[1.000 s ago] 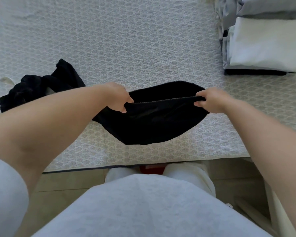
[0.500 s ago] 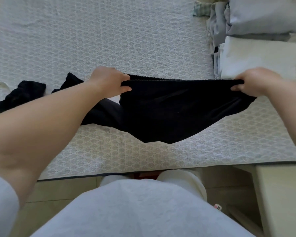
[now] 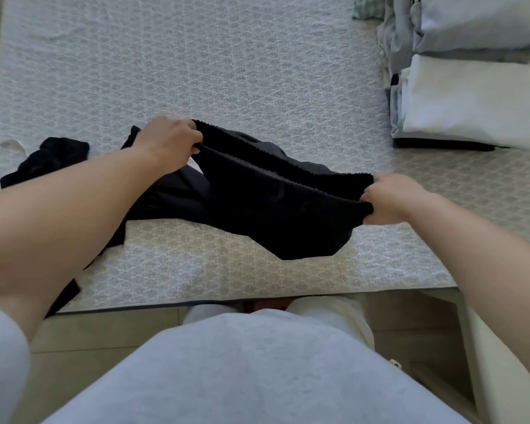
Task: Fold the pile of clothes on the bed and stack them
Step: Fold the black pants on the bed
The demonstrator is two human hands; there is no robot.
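1. The left hand [image 3: 169, 142] grips one end of the ribbed waistband of a black garment [image 3: 276, 206], fingers curled round the fabric, at about 10 o'clock from the middle of the view.
2. The right hand [image 3: 389, 198] pinches the other end of the waistband, at about 3 o'clock.
3. The garment hangs between the hands above the bed [image 3: 227, 71], its lower part trailing on the cover toward 8 o'clock.
4. A second dark garment [image 3: 43, 160] lies crumpled at 9 o'clock.
5. A stack of folded clothes [image 3: 471, 99] sits at 2 o'clock on the bed.
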